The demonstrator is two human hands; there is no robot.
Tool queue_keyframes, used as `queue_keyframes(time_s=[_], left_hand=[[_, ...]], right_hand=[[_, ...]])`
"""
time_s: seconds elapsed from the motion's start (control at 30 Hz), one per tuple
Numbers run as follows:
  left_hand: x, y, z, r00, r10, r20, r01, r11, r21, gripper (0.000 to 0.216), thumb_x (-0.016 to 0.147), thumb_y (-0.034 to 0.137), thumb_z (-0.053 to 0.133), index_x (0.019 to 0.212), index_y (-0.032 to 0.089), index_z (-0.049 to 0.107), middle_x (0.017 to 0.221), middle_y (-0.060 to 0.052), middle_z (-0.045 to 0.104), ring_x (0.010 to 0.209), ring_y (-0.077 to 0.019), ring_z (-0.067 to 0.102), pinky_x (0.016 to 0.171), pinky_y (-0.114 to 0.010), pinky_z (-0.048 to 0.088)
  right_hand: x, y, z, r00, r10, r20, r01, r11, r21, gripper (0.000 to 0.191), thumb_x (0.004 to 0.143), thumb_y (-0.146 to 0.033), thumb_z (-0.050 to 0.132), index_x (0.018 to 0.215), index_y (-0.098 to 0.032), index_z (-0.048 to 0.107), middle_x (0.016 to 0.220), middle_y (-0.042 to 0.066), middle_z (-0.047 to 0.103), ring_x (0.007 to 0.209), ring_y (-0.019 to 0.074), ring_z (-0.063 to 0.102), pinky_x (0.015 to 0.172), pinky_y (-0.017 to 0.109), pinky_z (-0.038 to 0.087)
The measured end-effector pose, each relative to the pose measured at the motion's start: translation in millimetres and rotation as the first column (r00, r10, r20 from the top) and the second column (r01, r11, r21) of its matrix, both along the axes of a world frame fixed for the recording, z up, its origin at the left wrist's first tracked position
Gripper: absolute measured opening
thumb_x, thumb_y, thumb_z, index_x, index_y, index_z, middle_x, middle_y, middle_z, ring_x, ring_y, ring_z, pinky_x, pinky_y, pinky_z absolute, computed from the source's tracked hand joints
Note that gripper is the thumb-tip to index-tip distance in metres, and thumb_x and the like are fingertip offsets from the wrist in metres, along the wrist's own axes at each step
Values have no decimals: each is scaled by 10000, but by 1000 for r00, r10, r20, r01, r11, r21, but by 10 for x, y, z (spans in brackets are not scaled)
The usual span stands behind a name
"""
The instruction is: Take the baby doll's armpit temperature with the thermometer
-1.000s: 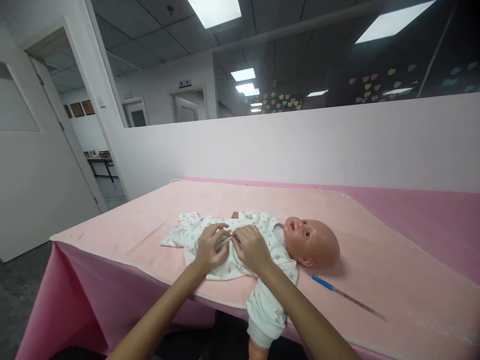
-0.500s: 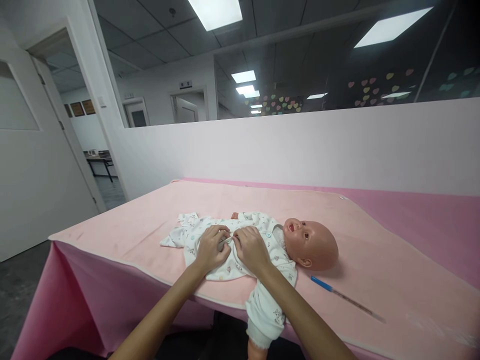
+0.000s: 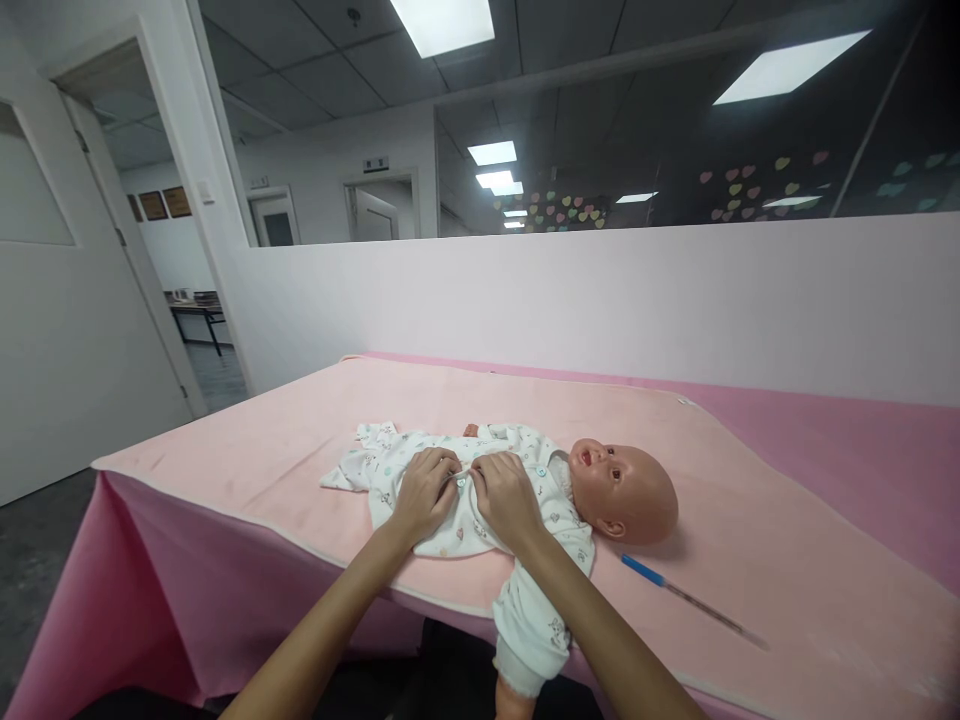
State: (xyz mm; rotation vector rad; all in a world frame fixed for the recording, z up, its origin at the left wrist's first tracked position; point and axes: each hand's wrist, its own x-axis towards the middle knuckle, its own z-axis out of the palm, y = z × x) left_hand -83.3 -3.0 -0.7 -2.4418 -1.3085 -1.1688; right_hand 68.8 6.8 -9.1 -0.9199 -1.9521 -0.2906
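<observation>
A baby doll (image 3: 626, 492) lies on its back on the table, its head to the right. It wears a white printed baby shirt (image 3: 461, 542) with small round fasteners down the front. My left hand (image 3: 426, 492) has its fingers curled in a pinch on the shirt's front edge, over the doll's belly. Just to the right, my right hand (image 3: 507, 497) pinches the same edge, and a short strip of cloth shows between the two hands. The fingertips are partly hidden, so I cannot tell whether a fastener is between them. One sleeved doll arm hangs over the near table edge.
A thin rod with a blue end (image 3: 691, 600) lies right of the doll, below its head. A peach pad (image 3: 262, 440) covers the table over a pink cloth (image 3: 142, 560). Behind stands a low white wall (image 3: 600, 300) with glass above; a door (image 3: 82, 300) is at left.
Between my hands the raised fold of cloth has dropped and lies flatter. My left fingers have curled in more, and my right hand has stayed nearly in place. The view has shifted slightly.
</observation>
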Motion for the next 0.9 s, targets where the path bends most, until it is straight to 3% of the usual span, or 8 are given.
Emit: queue_keyframes(time_s=[0.27,0.37,0.5,0.6,0.73,0.9], left_hand=[[-19,7,-1,1000,3,10,-3,1000,-2,123,785,196,393,716,192,495,828,-42,551,792,-186,465,750,-342,348],[-47,32,-7,986,145,84,-151,986,76,158,784,191,391,641,194,457,764,-42,530,754,-189,445,735,-350,330],[-115,52,3,906,301,298,-342,935,94,214,809,222,381,601,202,426,674,-28,486,704,-187,428,695,-338,324],[-132,26,11,931,215,294,-250,964,87,185,827,252,392,669,202,474,725,-27,526,741,-185,454,720,-335,331],[-82,-6,10,998,0,65,-2,999,41,147,810,254,438,699,198,516,754,-29,567,775,-180,477,752,-333,333],[-53,3,17,999,47,-22,-46,998,40,172,792,271,466,643,187,478,731,-25,534,748,-172,459,733,-330,336]], right_hand=[[1,9,-19,1000,4,-13,-4,1000,2,156,863,-149,411,749,-199,505,690,29,557,701,183,508,715,323,379],[3,9,-24,1000,16,-16,-16,1000,-13,151,848,-120,421,757,-199,514,692,26,561,709,182,505,720,319,384],[5,4,-23,999,18,-36,-18,1000,-11,154,831,-104,429,758,-196,530,692,27,566,712,185,506,720,324,385],[8,1,-18,999,7,-42,-8,1000,-19,150,828,-109,434,755,-193,535,689,26,570,713,183,508,719,323,384],[11,-1,-6,999,-20,-37,19,999,-35,131,824,-116,452,757,-188,538,692,25,574,719,178,510,724,317,382],[12,-11,6,998,-35,-49,33,999,-32,137,830,-119,449,754,-183,543,694,23,576,723,172,508,734,309,380]])
